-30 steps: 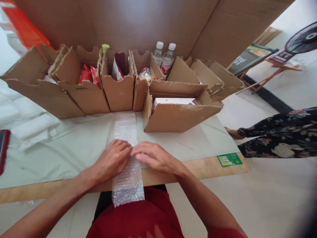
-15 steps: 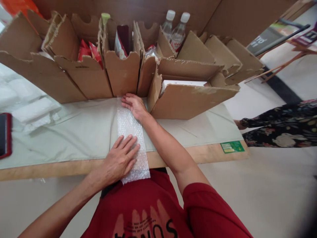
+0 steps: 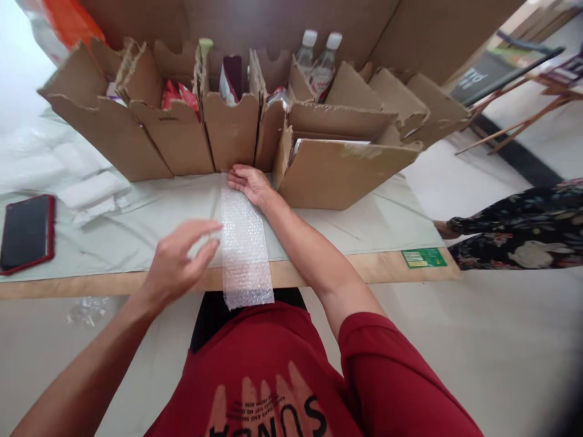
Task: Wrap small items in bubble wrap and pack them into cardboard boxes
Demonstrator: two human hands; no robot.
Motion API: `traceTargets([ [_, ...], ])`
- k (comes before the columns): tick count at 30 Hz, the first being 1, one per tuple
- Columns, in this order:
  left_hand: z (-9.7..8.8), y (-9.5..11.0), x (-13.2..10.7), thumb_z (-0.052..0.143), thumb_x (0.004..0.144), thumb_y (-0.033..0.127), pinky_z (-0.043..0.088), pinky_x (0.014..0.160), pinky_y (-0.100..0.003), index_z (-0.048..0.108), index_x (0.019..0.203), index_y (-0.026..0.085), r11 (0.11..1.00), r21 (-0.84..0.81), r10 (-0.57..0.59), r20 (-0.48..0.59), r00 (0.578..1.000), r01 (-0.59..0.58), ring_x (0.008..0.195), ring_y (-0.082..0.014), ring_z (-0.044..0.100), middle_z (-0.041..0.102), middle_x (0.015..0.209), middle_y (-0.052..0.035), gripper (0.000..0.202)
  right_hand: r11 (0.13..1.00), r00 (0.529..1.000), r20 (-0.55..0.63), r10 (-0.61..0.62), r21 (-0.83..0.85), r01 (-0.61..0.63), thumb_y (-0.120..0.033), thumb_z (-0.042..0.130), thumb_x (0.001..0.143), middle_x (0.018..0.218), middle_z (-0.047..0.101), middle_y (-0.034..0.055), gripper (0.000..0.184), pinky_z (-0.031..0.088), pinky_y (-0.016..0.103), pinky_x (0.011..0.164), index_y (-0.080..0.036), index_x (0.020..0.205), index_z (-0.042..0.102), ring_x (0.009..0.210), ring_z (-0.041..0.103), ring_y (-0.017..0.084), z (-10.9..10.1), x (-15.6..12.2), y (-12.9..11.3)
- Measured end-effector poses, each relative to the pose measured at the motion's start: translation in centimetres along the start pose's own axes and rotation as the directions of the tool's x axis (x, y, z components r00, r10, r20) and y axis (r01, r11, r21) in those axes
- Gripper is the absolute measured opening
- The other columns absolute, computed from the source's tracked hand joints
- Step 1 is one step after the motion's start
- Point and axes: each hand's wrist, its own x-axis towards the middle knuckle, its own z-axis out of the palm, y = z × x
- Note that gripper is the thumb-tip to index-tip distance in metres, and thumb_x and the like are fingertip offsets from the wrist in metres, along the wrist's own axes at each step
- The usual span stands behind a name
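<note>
A long strip of bubble wrap (image 3: pixel 246 243) lies over the table, its near end hanging past the table edge against my red shirt. My right hand (image 3: pixel 249 182) rests on the far end of the strip, fingers stretched out, close to the front of the cardboard boxes. My left hand (image 3: pixel 182 258) is raised at the strip's left edge, with thumb and forefinger apart and curved. Nothing shows between those fingers; whether the forefinger tip touches the strip I cannot tell.
Several cardboard boxes (image 3: pixel 230 130) line the back, holding red packets (image 3: pixel 180 97) and other goods. Two clear bottles (image 3: pixel 324 67) stand behind. White wrapped packs (image 3: pixel 93 191) and a red-cased phone (image 3: pixel 28 233) lie left. A person in floral clothing (image 3: pixel 519 237) is at right.
My left hand has lifted off the bubble wrap and moved left and away from my body. My right hand stays on the far end. The view has shifted slightly.
</note>
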Motion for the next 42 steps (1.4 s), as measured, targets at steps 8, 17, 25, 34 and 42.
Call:
traceTargets([
  [8, 7.7, -8.0, 12.5, 0.047, 0.086, 0.018, 0.051, 0.105, -0.041, 0.076, 0.113, 0.019, 0.99, 0.14, -0.004, 0.25, 0.968, -0.032, 0.117, -0.0259, 0.067, 0.076, 0.124, -0.0082, 0.039, 0.456, 0.895, 0.395, -0.208, -0.771, 0.446, -0.012, 0.06, 0.089, 0.125, 0.072, 0.0129, 0.022, 0.043, 0.054, 0.116, -0.015, 0.106, 0.072, 0.127, 0.061, 0.029, -3.2, -7.9, -0.7],
  [17, 9.7, -9.6, 10.1, 0.048, 0.093, 0.022, 0.045, 0.1, -0.051, 0.074, 0.118, 0.021, 0.981, 0.185, -0.004, 0.3, 0.954, -0.054, 0.118, -0.0308, 0.06, 0.071, 0.134, -0.0107, 0.036, 0.217, 0.572, 0.776, -0.265, -0.53, 0.82, -0.019, 0.055, 0.096, 0.125, 0.077, 0.0045, 0.024, 0.051, 0.037, 0.11, -0.024, 0.112, 0.072, 0.121, 0.068, 0.017, -7.7, -31.7, 3.9],
  [25, 9.6, -8.9, 10.4, 0.048, 0.092, 0.018, 0.043, 0.103, -0.052, 0.075, 0.117, 0.016, 0.983, 0.18, -0.032, 0.304, 0.952, -0.025, 0.12, -0.0319, 0.059, 0.07, 0.134, -0.014, 0.036, -0.128, 0.689, 0.68, -0.251, -0.729, 0.672, -0.011, 0.059, 0.093, 0.151, 0.06, 0.0174, 0.049, 0.049, 0.049, 0.108, -0.019, 0.141, 0.061, 0.143, 0.053, 0.033, -10.2, -28.3, 2.5],
  [34, 5.3, -5.6, 6.6, 0.052, 0.096, 0.041, 0.046, 0.11, -0.049, 0.069, 0.126, 0.019, 0.99, -0.036, -0.124, 0.198, 0.972, 0.134, 0.129, -0.0294, 0.06, 0.07, 0.137, -0.012, 0.041, 0.328, 0.772, 0.466, -0.432, -0.717, 0.615, -0.019, 0.055, 0.102, 0.101, 0.082, 0.0041, 0.021, 0.05, 0.037, 0.091, -0.022, 0.111, 0.074, 0.094, 0.073, 0.019, -5.8, -23.5, 2.5],
  [42, 3.2, -1.9, -0.2, 0.061, 0.091, 0.044, 0.055, 0.075, -0.033, 0.06, 0.14, 0.02, 0.94, -0.055, -0.313, 0.253, 0.916, 0.336, 0.081, -0.0191, 0.068, 0.075, 0.099, -0.0047, 0.054, 0.351, 0.883, 0.267, -0.385, -0.843, 0.408, -0.023, 0.062, 0.098, 0.104, 0.079, 0.0071, 0.018, 0.045, 0.041, 0.094, -0.023, 0.111, 0.075, 0.101, 0.067, 0.025, -4.9, -18.6, 2.2],
])
